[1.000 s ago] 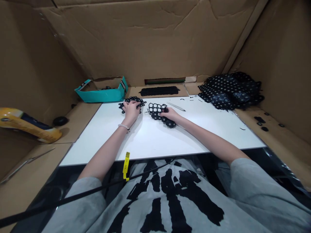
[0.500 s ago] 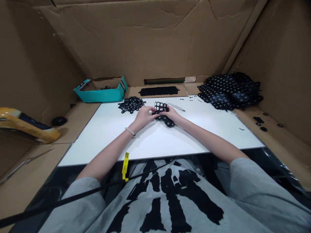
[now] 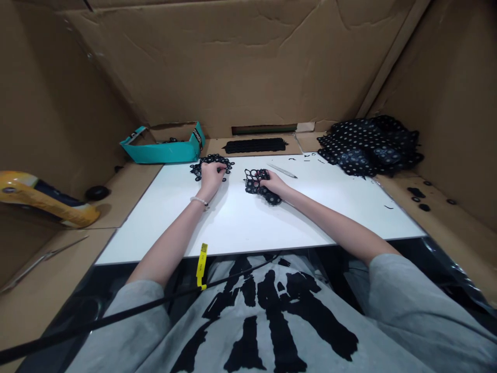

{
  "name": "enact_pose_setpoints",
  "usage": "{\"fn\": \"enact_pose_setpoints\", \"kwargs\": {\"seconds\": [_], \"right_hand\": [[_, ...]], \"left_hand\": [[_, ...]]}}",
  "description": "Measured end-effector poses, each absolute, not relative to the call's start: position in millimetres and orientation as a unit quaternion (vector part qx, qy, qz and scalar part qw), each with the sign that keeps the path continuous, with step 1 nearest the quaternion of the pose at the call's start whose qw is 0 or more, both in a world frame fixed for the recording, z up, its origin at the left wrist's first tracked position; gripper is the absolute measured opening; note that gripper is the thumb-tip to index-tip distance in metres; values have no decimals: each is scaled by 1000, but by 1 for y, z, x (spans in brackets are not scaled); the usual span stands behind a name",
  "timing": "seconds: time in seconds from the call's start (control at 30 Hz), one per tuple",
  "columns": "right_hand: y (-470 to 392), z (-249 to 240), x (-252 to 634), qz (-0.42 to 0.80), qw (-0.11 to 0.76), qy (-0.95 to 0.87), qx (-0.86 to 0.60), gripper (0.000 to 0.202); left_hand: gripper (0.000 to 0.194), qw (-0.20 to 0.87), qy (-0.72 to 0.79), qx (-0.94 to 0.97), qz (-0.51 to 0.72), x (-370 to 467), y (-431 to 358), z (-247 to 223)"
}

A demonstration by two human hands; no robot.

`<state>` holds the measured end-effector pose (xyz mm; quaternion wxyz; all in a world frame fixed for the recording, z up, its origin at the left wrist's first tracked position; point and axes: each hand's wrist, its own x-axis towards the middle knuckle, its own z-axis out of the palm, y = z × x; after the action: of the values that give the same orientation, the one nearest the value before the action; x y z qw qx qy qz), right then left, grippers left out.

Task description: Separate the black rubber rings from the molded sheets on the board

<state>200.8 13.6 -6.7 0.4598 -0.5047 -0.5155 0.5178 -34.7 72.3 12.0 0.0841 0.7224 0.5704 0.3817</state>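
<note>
Rings (image 3: 197, 170) lie beneath the left hand (image 3: 210, 175), left of center frame, its grip unclear; apart from it, the right hand (image 3: 274, 184) clasps mesh (image 3: 254, 188) at center, long axis slanting toward lower right.

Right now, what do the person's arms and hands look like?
Both arms come out of short grey sleeves. The left hand has a pale bracelet at its wrist. The right hand has no bracelet showing. Neither wears a glove. A black cord crosses in front of the left sleeve.
</note>
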Motion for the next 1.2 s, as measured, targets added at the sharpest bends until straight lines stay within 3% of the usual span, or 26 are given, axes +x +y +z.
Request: {"fn": "enact_pose_setpoints", "kwargs": {"seconds": [0.1, 0.23, 0.43, 0.53, 0.63, 0.73, 0.8, 0.9, 1.03, 1.1, 1.2], "right_hand": [[12, -6, 199, 555, 471, -489, -481, 43], [10, -2, 198, 570, 484, -464, -475, 45], [7, 4, 199, 555, 493, -479, -469, 51], [7, 4, 200, 555, 487, -496, -456, 56], [7, 3, 200, 553, 482, -513, -445, 51], [7, 1, 199, 546, 470, -527, -452, 44], [7, 0, 199, 537, 469, -516, -475, 39], [5, 1, 199, 564, 469, -476, -484, 36], [4, 3, 199, 589, 471, -451, -477, 40], [5, 2, 199, 588, 472, -453, -476, 42], [8, 0, 199, 580, 477, -459, -475, 43]], "left_hand": [[19, 13, 569, 749, 338, -36, 66, 16], [19, 40, 505, 810, 295, -17, 49, 21], [24, 160, 458, 832, 268, 2, 34, 23], [27, 284, 477, 777, 298, 2, 36, 22], [38, 426, 473, 711, 299, -3, 40, 23], [38, 485, 481, 671, 289, -11, 48, 24], [29, 449, 522, 650, 322, -20, 56, 23], [14, 284, 575, 665, 382, -39, 71, 21], [20, 55, 608, 707, 357, -55, 77, 20], [23, 17, 593, 731, 336, -52, 73, 22], [22, 62, 524, 802, 279, -36, 62, 26]]}}
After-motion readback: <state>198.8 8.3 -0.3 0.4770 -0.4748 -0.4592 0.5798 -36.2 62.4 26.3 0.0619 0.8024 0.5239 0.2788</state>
